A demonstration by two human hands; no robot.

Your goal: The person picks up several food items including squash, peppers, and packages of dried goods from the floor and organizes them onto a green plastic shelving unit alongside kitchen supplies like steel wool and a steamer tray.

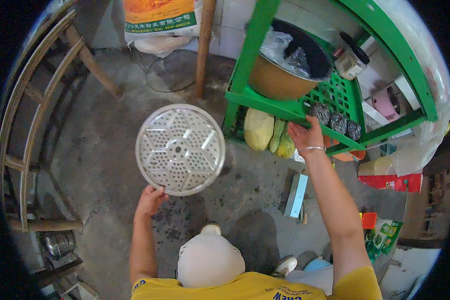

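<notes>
My left hand pinches the lower rim of a round metal steamer tray, dotted with small holes in a star pattern. The tray hangs over the grey floor, its broad face toward me. To the right, my right hand grips the front edge of a green shelf rack. Just beyond its fingers, dark wiry scouring balls sit in a row on the shelf. A big brown pot with clear plastic bags in it stands behind them. Pale squashes lie on the level below.
A wooden ladder-like frame stands at the left, with a metal pot by its foot. A wooden post and a printed sack are at the back. A light-blue box and green packets lie to the right.
</notes>
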